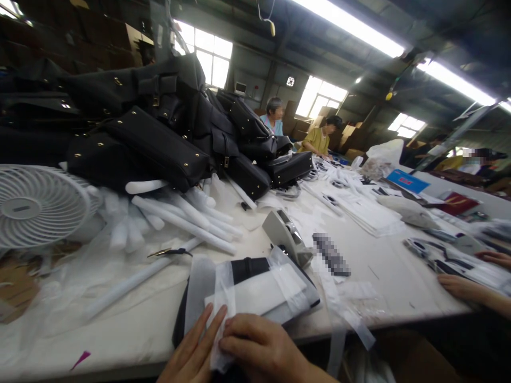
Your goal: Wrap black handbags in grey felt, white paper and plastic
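Note:
A black handbag lies at the table's near edge, partly covered by white wrapping paper. A white tissue strip runs down over its left part. My left hand rests on the strip and the bag with its fingers stretched out. Beside it, my right hand is closed, thumb and fingers pinching the lower part of the strip. Just behind the bag stands a grey tape dispenser. Part of the bag's near side is hidden by my hands.
Black bags are piled at the back left, above white foam rolls. A white fan stands at left. White strips hang over the edge. A co-worker's hands work at right; other people sit farther back.

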Available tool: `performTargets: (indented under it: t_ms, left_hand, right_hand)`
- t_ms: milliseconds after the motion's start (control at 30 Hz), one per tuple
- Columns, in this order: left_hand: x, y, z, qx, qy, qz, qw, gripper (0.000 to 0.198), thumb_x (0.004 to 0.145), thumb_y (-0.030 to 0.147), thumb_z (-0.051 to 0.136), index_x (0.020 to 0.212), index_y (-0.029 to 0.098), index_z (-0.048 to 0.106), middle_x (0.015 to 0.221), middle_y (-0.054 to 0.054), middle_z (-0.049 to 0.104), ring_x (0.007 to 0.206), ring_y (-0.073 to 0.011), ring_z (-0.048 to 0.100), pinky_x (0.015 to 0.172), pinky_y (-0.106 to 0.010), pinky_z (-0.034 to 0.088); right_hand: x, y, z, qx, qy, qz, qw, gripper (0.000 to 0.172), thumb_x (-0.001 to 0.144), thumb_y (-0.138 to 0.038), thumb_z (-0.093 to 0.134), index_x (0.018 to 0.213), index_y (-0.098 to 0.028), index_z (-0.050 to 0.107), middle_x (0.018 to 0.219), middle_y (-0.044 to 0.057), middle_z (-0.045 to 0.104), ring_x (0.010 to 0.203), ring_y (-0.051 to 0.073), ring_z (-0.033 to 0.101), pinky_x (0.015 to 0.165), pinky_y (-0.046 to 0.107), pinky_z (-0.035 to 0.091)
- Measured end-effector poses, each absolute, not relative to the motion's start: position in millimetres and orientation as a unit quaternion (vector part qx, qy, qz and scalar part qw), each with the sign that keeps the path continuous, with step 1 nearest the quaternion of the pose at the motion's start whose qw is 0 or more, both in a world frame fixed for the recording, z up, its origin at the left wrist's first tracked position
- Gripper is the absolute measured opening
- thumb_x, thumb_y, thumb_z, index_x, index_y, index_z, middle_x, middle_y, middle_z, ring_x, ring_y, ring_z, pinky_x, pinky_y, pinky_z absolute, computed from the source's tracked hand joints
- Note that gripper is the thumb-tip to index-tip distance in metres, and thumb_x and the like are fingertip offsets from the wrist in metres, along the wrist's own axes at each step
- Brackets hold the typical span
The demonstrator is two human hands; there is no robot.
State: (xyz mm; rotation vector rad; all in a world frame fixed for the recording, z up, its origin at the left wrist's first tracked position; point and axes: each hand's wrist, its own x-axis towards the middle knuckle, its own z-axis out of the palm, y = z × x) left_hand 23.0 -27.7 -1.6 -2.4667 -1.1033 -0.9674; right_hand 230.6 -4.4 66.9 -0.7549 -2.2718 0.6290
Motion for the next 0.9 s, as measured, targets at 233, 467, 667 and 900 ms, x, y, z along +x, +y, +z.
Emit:
performTargets:
  t_ms: [233, 467, 667, 900]
  left_hand:
    - [23.8, -28.8, 3.3, -0.85, -0.416, -0.288, 0.143, 0.045, 0.099, 0.013, 0.037, 0.14, 0.025, 0.051, 0.144, -0.001, 0.054, 0.135, -0.0201, 0.046, 0.112, -0.03, 0.039]
    - [26.7, -30.2, 2.0, -0.844, -0.441, -0.266, 0.145, 0.048, 0.098, 0.015, 0.033, 0.143, 0.026, 0.047, 0.145, -0.002, 0.053, 0.133, -0.0202, 0.049, 0.107, -0.033, 0.045]
    - [29.5, -33.7, 6.9, -0.847, -0.44, -0.254, 0.155, 0.051, 0.095, 0.01, 0.035, 0.143, 0.023, 0.046, 0.146, -0.003, 0.051, 0.134, -0.0221, 0.048, 0.104, -0.036, 0.048]
    - [31.9, -33.1, 17.1, -0.834, -0.444, -0.253, 0.209, 0.055, 0.089, 0.003, 0.037, 0.137, 0.024, 0.054, 0.14, -0.006, 0.057, 0.124, -0.0194, 0.058, 0.092, -0.027, 0.055]
  right_hand:
    - [302.0, -61.2, 23.4, -0.381, -0.857, 0.032, 0.346, 0.045, 0.094, -0.02, 0.059, 0.138, -0.024, 0.052, 0.1, 0.009, 0.076, 0.094, 0.023, 0.072, 0.085, 0.033, 0.06]
    - [312.9, -67.0, -33.3, -0.406, -0.857, -0.133, 0.29, 0.045, 0.096, -0.007, 0.04, 0.133, -0.025, 0.059, 0.126, 0.008, 0.068, 0.123, 0.022, 0.058, 0.114, 0.047, 0.037]
    - [274.3, -51.0, -10.6, -0.287, -0.888, 0.013, 0.359, 0.027, 0.097, -0.015, 0.051, 0.119, -0.022, 0.065, 0.103, 0.005, 0.077, 0.104, 0.02, 0.069, 0.103, 0.042, 0.048]
    - [218.6, -56.4, -8.1, -0.219, -0.899, 0.028, 0.379, 0.019, 0.097, -0.018, 0.053, 0.096, -0.022, 0.071, 0.095, 0.003, 0.079, 0.085, 0.017, 0.074, 0.089, 0.031, 0.058]
